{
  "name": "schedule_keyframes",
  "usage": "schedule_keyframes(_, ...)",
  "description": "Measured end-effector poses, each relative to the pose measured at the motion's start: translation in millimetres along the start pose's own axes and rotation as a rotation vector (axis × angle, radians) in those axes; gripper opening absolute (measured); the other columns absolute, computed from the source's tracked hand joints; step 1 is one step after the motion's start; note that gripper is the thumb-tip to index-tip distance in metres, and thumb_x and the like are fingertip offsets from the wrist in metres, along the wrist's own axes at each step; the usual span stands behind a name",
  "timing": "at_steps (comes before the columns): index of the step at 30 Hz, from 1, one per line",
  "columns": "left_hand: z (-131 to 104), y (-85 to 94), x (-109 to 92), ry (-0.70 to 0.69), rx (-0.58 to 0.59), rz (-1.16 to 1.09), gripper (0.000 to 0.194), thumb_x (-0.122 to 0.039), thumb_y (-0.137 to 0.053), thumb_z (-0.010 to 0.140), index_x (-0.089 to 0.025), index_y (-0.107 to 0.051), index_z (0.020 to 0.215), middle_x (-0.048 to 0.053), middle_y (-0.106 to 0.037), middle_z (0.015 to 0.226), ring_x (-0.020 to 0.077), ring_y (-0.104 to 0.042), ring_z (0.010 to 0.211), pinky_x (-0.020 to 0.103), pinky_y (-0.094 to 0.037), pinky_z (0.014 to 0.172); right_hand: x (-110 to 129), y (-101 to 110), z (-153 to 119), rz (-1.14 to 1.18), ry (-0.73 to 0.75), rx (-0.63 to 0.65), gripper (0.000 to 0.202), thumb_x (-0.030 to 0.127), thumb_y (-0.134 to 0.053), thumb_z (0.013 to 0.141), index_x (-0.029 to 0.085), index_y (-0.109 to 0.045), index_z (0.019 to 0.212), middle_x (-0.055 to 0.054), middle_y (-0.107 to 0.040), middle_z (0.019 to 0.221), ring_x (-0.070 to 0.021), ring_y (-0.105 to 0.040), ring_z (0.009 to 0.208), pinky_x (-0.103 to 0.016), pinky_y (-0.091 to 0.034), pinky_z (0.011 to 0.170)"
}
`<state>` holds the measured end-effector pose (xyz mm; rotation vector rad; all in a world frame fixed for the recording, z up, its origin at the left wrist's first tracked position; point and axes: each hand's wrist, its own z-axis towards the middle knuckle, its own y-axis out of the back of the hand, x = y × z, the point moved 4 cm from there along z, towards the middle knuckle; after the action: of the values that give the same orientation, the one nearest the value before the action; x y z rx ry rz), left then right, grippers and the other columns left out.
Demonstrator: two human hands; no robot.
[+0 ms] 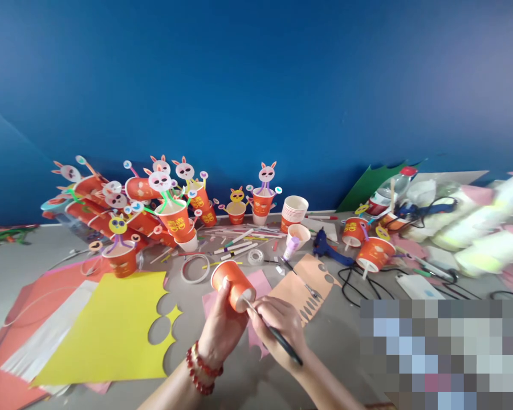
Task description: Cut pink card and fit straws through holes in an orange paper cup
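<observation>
An orange paper cup (pixel 231 283) lies tilted in my left hand (pixel 224 327), its open mouth toward the upper left and its white base toward my right hand. Red bead bracelets (pixel 203 370) circle my left wrist. My right hand (pixel 279 322) grips a tool with a black handle (pixel 284 344); its thin metal end meets the cup's base. What shape the tip has is hidden. Under and beside the hands are a pink paper sheet (pixel 259 285) and a peach paper sheet (pixel 305 273) with cut-outs.
Orange cups with rabbit faces (pixel 175 219) crowd the left and back. Yellow paper (pixel 111 330) covers the left front. Markers (pixel 239 249), tape rolls (pixel 195 269), stacked cups (pixel 294 210) and a blue glue gun (pixel 327 247) lie behind; black cables (pixel 350 287) and a bottle (pixel 393 188) are right.
</observation>
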<state>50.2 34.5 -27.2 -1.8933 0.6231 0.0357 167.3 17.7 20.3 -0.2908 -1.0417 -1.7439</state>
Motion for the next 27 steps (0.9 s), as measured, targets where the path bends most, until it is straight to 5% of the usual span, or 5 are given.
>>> schedule_keyframes(7, -3.3, -10.6, 7.9, 0.033, 0.216, 0.058, 0.046, -0.054, -0.069, 0.081, -0.008, -0.068, 0.078, 0.003, -0.059, 0.058, 0.0141, -0.054, 0.052, 0.025, -0.045, 0.050, -6.9, -10.9, -11.2, 0.307, -0.528, -0.109, 0.037, 0.036, -0.051, 0.097, 0.020, -0.059, 0.065, 0.000, -0.063, 0.057, -0.0147, -0.062, 0.054, -0.025, -0.048, 0.059)
schedule_keyframes(11, -3.1, -10.0, 4.2, -0.035, 0.256, 0.047, 0.038, -0.046, -0.067, 0.084, -0.008, -0.069, 0.090, 0.006, -0.064, 0.068, 0.0155, -0.056, 0.052, 0.025, -0.046, 0.045, -9.7, -16.6, -13.0, 0.486, -0.745, -0.136, 0.041, 0.042, -0.052, 0.096, 0.019, -0.058, 0.063, 0.000, -0.064, 0.056, -0.0148, -0.062, 0.051, -0.023, -0.047, 0.054)
schedule_keyframes(21, -5.6, -9.8, -4.2, -0.019, 0.215, -0.106, 0.039, -0.032, -0.070, 0.084, -0.013, -0.063, 0.118, 0.010, -0.070, 0.102, 0.0207, -0.067, 0.090, 0.029, -0.053, 0.077, 6.6, -8.1, -4.8, 0.075, -0.268, -0.075, 0.036, 0.034, -0.049, 0.099, 0.021, -0.066, 0.070, -0.004, -0.065, 0.064, -0.0166, -0.063, 0.059, -0.024, -0.048, 0.060)
schedule_keyframes(27, -8.3, -12.3, -0.8, 0.035, 0.276, -0.039, 0.044, -0.038, -0.067, 0.085, -0.014, -0.060, 0.122, 0.004, -0.066, 0.076, 0.0146, -0.060, 0.055, 0.024, -0.048, 0.048, 2.6, -15.2, -10.7, 0.271, -0.442, -0.105, 0.035, 0.035, -0.051, 0.098, 0.021, -0.063, 0.069, -0.001, -0.065, 0.061, -0.0145, -0.063, 0.055, -0.023, -0.048, 0.059)
